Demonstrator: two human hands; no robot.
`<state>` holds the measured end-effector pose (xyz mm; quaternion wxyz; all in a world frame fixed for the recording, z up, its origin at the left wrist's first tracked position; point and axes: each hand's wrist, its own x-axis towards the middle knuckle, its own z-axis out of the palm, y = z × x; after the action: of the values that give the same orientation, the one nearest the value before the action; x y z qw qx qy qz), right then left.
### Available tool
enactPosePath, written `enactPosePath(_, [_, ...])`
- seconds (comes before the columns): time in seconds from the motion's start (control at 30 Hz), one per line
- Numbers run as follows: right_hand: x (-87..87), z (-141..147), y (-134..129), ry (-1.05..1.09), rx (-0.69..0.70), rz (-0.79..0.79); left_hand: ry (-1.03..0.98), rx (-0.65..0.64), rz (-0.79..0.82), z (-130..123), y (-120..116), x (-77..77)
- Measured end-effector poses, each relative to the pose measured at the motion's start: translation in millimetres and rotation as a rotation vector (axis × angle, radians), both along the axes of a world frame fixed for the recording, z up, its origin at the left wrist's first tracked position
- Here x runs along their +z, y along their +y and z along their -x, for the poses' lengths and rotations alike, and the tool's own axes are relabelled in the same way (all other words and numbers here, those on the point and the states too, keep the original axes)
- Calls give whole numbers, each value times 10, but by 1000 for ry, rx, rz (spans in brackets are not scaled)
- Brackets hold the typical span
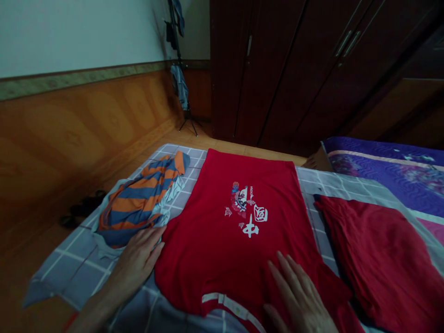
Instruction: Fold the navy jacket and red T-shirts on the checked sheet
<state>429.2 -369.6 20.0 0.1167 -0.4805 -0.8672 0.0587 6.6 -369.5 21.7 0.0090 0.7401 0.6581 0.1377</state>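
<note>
Head view, looking down at the bed: your left hand (137, 263) lies flat and open, its fingers on the left edge of the red T-shirt (204, 240) and just beside the orange-and-blue striped garment (138, 203). Your right hand (294, 296) rests open, palm down, on the lower part of the same T-shirt. Neither grip is closed on anything.

The T-shirt lies spread flat in the middle of the grey checked bedsheet (72, 273), with a white and red print (245, 208) on its center and a white strip (232, 310) along the edge nearest you. The striped garment lies crumpled to its left, close against it. A second red garment (378, 263) lies bunched to the right, a little apart from the T-shirt, with a purple quilt (381, 171) beyond it.

A dark wardrobe (277, 69) stands past the far end of the bed. A clothes stand (180, 78) with hanging clothes stands by the wood-paneled wall (69, 148), and dark shoes (81, 210) sit on the floor (34, 259) left of the bed.
</note>
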Motion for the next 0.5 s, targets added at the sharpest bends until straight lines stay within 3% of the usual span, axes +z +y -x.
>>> enactPosePath(0.13, [260,714,139,17,385,89,-20,90,54,-148,-40,94])
enactPosePath(0.27, [353,1313,216,-5,667,125,-28,98,95,-272,4,180])
enactPosePath(0.4, [304,1667,228,-5,737,199,-86,98,87,-300,16,248])
enactPosePath(0.5, [222,1715,313,214,623,360,-56,116,41,-180,-19,190])
